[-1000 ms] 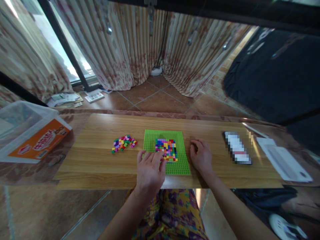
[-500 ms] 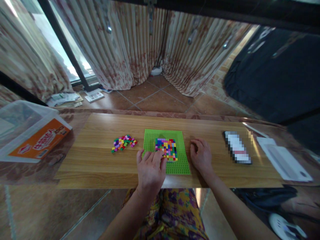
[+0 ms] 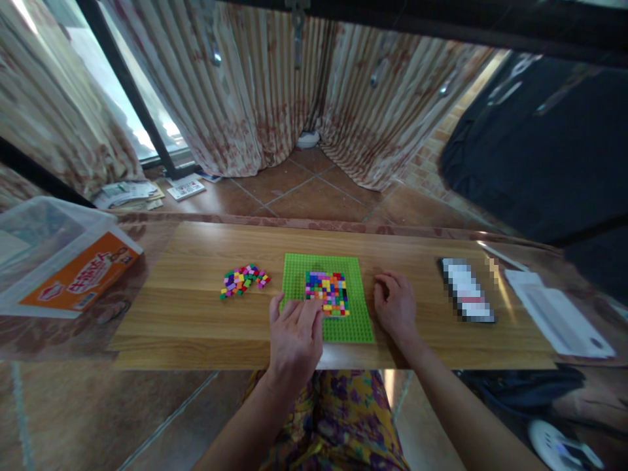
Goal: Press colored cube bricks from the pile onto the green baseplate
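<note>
A green studded baseplate (image 3: 360,327) lies on the wooden table, carrying a square patch of small coloured bricks (image 3: 333,291). Over the near left corner of that patch is my left hand (image 3: 297,333), thumb and forefinger drawn together at the bricks' edge. Whatever sits between those fingertips is hidden. My right hand (image 3: 396,304) rests on the tabletop just right of the baseplate, fingers loosely curled in, nothing visible in it. Left of the baseplate, a loose pile of coloured bricks (image 3: 240,280) is spread on the wood.
A phone with a blurred screen (image 3: 466,291) lies on the table (image 3: 196,327) at right, beside a white plastic item (image 3: 564,314). A clear tub with an orange label (image 3: 81,275) stands at the left end. Curtains (image 3: 245,98) hang beyond the table.
My left hand's thumb has tucked in closer to the forefinger, and the fingertips stay at the patch's near left corner. My right hand keeps its place.
</note>
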A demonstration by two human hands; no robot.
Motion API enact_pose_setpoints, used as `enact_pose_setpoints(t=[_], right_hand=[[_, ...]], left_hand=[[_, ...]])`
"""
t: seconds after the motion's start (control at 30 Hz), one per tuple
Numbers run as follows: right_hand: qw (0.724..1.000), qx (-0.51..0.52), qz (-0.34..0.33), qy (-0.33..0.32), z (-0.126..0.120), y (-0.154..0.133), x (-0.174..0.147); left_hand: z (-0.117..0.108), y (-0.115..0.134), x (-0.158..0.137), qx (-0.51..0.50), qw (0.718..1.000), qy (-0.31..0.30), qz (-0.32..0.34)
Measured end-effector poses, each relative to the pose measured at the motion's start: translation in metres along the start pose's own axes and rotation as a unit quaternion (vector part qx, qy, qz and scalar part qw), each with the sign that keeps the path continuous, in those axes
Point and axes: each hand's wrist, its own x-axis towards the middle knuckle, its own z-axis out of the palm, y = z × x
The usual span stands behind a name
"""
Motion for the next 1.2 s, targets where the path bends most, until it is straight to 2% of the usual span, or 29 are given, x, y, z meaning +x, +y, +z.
enact_pose_setpoints(t=[0.37,0.87,1.07,1.2], right_hand=[[1.0,-0.002,-0.008,0.003,0.0018,0.0033,0.0],[1.0,-0.002,-0.018,0.003,0.0012,0.0038,-0.0007],[1.0,0.0,-0.013,0.002,0.0014,0.0036,-0.0003],[1.0,0.003,-0.017,0.003,0.0016,0.0034,-0.0001]], left_hand=[[0.0007,-0.004,-0.0054,0.005,0.999,0.002,0.038],[0.0059,0.0025,-0.0077,-0.011,1.0,0.006,0.008],[0.0057,0.0035,-0.008,-0.006,1.0,-0.014,-0.004],[0.0039,0.0026,-0.0094,-0.009,1.0,-0.001,0.003]])
